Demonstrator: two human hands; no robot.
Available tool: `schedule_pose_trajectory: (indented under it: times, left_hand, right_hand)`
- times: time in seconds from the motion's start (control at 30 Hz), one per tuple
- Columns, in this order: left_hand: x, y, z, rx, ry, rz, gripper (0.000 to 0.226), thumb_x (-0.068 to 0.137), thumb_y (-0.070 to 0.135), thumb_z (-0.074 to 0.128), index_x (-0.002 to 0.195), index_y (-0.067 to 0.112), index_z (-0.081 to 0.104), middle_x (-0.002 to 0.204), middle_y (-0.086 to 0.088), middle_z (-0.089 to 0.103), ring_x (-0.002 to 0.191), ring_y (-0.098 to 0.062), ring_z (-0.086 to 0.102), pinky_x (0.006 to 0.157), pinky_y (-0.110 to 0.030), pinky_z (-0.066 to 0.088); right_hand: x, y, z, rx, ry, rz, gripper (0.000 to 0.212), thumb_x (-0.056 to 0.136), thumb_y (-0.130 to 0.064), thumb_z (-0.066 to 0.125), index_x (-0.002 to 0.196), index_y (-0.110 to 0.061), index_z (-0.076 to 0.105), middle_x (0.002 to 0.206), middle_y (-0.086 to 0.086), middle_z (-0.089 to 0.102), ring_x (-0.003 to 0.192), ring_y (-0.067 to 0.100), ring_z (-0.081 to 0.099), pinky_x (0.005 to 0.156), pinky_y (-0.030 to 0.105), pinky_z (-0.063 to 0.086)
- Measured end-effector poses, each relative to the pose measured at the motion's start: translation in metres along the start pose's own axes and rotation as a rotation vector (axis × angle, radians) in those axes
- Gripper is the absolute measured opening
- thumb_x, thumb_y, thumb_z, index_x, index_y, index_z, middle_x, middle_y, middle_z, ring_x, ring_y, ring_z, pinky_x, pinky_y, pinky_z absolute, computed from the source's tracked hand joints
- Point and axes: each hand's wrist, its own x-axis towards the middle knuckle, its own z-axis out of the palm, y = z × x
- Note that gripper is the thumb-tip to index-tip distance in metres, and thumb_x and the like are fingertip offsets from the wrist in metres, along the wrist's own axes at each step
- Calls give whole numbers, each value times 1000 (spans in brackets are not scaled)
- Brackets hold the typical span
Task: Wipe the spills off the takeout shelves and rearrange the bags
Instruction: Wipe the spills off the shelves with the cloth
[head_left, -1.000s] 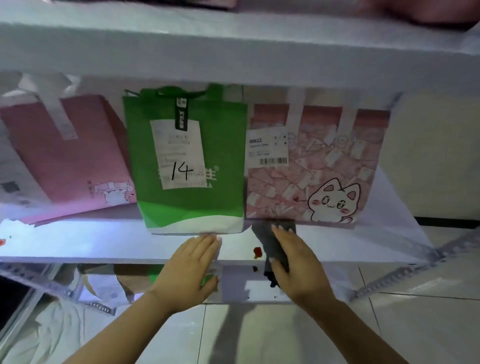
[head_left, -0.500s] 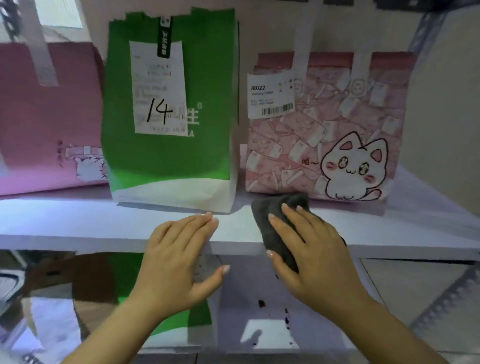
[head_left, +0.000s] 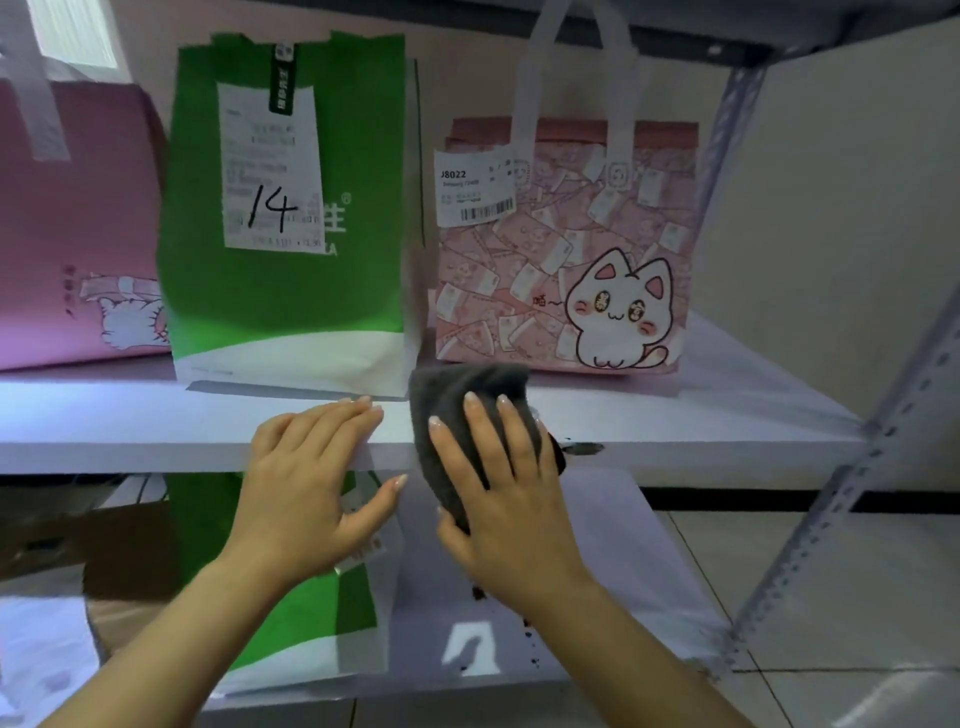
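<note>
My right hand (head_left: 509, 483) presses a dark grey cloth (head_left: 452, 400) flat over the front edge of the white shelf (head_left: 156, 421), fingers straight on top of it. The cloth lies just in front of the pink cat-print bag (head_left: 561, 260). My left hand (head_left: 311, 467) rests flat on the shelf edge below the green bag marked 14 (head_left: 291, 291), with the thumb spread under the edge. A small dark stain (head_left: 584, 448) shows on the shelf edge right of the cloth. A plain pink bag (head_left: 67, 234) stands at the left.
On the lower shelf (head_left: 623, 571) stand another green bag (head_left: 311, 618) and a brown bag (head_left: 119, 545), with dark drip spots (head_left: 530, 636) beside them. A perforated metal upright (head_left: 883, 441) runs down the right side. An upper shelf (head_left: 727, 31) hangs overhead.
My head dropped and came closer, so the bags fill the view. My right hand slid the cloth up over the edge where a red spot was; that spot no longer shows. My left hand stayed.
</note>
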Motion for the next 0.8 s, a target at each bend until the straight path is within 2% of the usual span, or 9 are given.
schedule_pose_trajectory:
  times: [0.1,0.2,0.33,0.53,0.6,0.67,0.8]
  left_hand:
    - [0,0,-2,-4,-20,-6,65,82,60,40,127,16,57,131,-1,58,119,-20,53,96,-38,31]
    - [0,2,-3,-37,-16,-30,63,84,60,39,127,18,57,132,1,57,120,-18,52,97,-37,31]
    - [-1,4,-1,-56,12,-48,62,84,61,38,126,19,58,131,2,58,120,-17,52,98,-37,30]
    - [0,11,1,-61,34,-111,57,84,59,42,122,19,60,129,2,59,117,-18,54,97,-37,30]
    - [-1,10,0,-51,18,-109,58,85,59,42,124,20,58,131,3,58,118,-17,52,98,-37,29]
    - [-2,8,-3,-29,-3,-93,60,85,61,41,127,21,56,133,3,56,120,-16,51,100,-36,28]
    - [-1,6,-6,-27,-23,-59,62,85,62,38,129,21,55,135,3,55,121,-15,50,99,-35,28]
  right_hand:
    - [-12,33,1,-63,5,-71,83,78,-38,56,150,-26,17,156,8,14,144,33,14,114,54,17]
    - [-36,78,-3,-145,18,-20,90,77,-38,60,150,-24,9,156,10,10,143,35,13,114,55,17]
    - [-59,127,-17,-210,50,53,92,74,-33,64,148,-21,11,154,14,13,141,39,16,113,56,19]
    - [-42,74,-9,-161,99,289,83,75,-28,57,147,-11,20,152,20,15,140,46,12,112,62,14]
    - [-30,46,-7,-116,51,239,83,74,-30,56,148,-14,20,153,18,14,141,44,11,112,62,13]
    - [-17,25,-9,-64,6,165,80,73,-32,52,147,-16,25,152,15,22,138,41,19,111,61,15]
    - [-5,45,-20,-49,-102,101,71,72,-41,52,139,-23,37,136,9,43,122,33,39,104,53,34]
